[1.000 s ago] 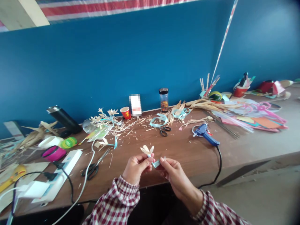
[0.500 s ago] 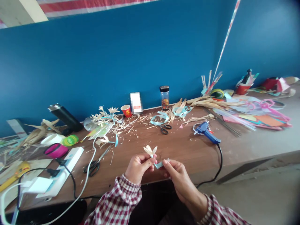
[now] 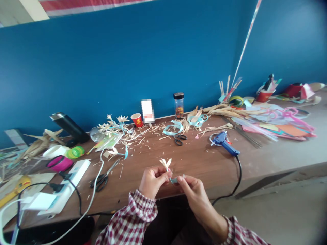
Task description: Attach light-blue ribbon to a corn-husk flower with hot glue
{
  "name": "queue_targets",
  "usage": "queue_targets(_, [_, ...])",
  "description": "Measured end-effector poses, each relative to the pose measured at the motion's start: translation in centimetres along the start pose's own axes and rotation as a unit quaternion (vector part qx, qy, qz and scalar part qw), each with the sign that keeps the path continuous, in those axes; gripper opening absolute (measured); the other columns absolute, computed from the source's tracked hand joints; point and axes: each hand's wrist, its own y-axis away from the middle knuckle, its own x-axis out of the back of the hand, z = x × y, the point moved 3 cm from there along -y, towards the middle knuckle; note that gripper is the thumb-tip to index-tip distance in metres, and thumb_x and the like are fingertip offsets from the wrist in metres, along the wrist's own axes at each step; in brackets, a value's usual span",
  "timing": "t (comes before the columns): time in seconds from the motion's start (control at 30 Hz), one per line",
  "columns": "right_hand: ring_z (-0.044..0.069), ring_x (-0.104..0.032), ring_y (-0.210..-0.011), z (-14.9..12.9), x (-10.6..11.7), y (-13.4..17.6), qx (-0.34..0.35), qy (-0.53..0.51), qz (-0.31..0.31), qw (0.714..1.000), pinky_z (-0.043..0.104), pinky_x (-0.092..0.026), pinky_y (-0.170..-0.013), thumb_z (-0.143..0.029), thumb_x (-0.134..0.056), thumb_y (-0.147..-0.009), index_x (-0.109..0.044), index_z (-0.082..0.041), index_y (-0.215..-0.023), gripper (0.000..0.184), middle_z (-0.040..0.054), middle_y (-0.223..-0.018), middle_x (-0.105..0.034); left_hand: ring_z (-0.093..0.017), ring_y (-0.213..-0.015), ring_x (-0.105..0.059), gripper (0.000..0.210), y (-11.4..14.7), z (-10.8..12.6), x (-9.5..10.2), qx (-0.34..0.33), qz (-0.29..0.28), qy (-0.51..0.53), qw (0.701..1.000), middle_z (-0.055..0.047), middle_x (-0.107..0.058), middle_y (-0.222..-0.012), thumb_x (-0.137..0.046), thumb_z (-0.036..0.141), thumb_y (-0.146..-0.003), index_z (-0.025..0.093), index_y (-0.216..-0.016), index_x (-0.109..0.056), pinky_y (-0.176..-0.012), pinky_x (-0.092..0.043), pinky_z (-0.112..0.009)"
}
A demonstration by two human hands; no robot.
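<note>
Moderately bright, diffuse light. Wall (image 3: 163,61) paler toward upper right, deeper blue mid-span. Table (image 3: 153,160) brown at centre, washed to pale grey at right end; soft sheen, faint shadows. Space below the near edge nearly black. Adapter (image 3: 42,201) close to blown out, detail thin. Wide lens: edges stretched and bowed, far-left clutter smeared, top right corner darkened. Left hand (image 3: 153,180), right hand (image 3: 196,194) slightly soft; petals of flower (image 3: 166,164) and ribbon (image 3: 174,180) lack fine detail. Pixel blocks mask white panel (image 3: 147,111).
</note>
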Motion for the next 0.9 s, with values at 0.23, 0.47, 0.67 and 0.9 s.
queue_targets(0.23, [0.011,-0.045,-0.056,0.3,0.1,-0.3,-0.006,0.019,0.01,1.0,0.022,-0.035,-0.054,-0.046,-0.055,-0.083,-0.072,-0.015,-0.077,0.035,0.0,-0.058,-0.057,-0.011,-0.05,-0.057,0.031,0.0,0.1,-0.4,-0.022,0.047,-0.032,0.998,0.0,-0.065,-0.055,-0.08,0.035,-0.052,0.012,-0.066,-0.065,-0.052,-0.049,-0.021])
queue_targets(0.47, [0.01,-0.045,-0.056,0.6,0.4,-0.5,-0.016,0.021,0.018,0.999,0.022,-0.037,-0.055,-0.045,-0.055,-0.083,-0.07,-0.013,-0.078,0.036,0.0021,-0.063,-0.06,-0.01,-0.043,-0.054,0.028,0.1,0.3,-1.1,-0.082,0.077,-0.05,0.992,0.002,-0.061,-0.049,-0.078,0.034,-0.056,0.015,-0.06,-0.059,-0.046,-0.044,-0.019])
queue_targets(0.67, [0.011,-0.046,-0.059,0.5,0.4,-0.6,-0.008,-0.006,0.009,1.0,0.021,-0.036,-0.056,-0.044,-0.054,-0.084,-0.065,-0.013,-0.072,0.034,0.0008,-0.062,-0.056,-0.012,-0.043,-0.057,0.027,0.1,0.2,-1.2,-0.084,0.039,-0.098,0.991,-0.004,-0.069,-0.064,-0.07,0.036,-0.067,0.017,-0.067,-0.05,-0.041,-0.045,-0.021])
queue_targets(0.9, [0.009,-0.04,-0.057,1.3,0.5,-0.7,-0.005,0.0,0.024,1.0,0.021,-0.033,-0.053,-0.045,-0.054,-0.083,-0.058,-0.014,-0.068,0.034,-0.0008,-0.062,-0.051,-0.01,-0.04,-0.052,0.026,0.4,0.4,-1.6,-0.124,0.076,-0.14,0.979,-0.002,-0.065,-0.057,-0.069,0.034,-0.068,0.018,-0.068,-0.049,-0.034,-0.041,-0.018])
